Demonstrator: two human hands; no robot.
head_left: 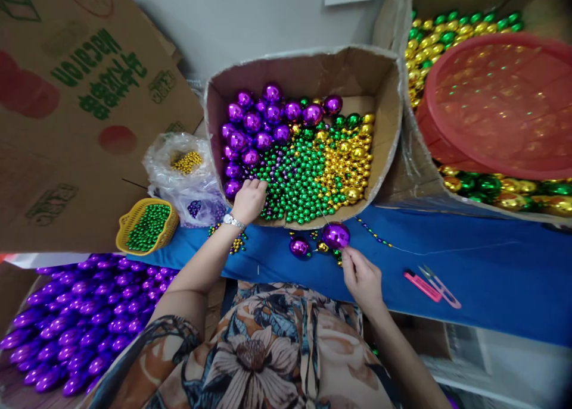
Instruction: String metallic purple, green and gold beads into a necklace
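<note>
My left hand reaches over the near edge of a cardboard box, its fingers bunched down among small green and dark purple beads. Its fingertips are hidden, so what they hold does not show. Between thumb and fingers, my right hand pinches a large shiny purple bead just in front of the box. A thin thread runs up from that bead. Beside it on the blue cloth lie another purple bead and a gold bead. Large purple balls and gold beads share the box.
Pink-handled thread snips and a pink cutter lie at right, near a beaded string. A yellow basket and plastic bags stand at left. A red basin rests in another box; purple balls fill one at lower left.
</note>
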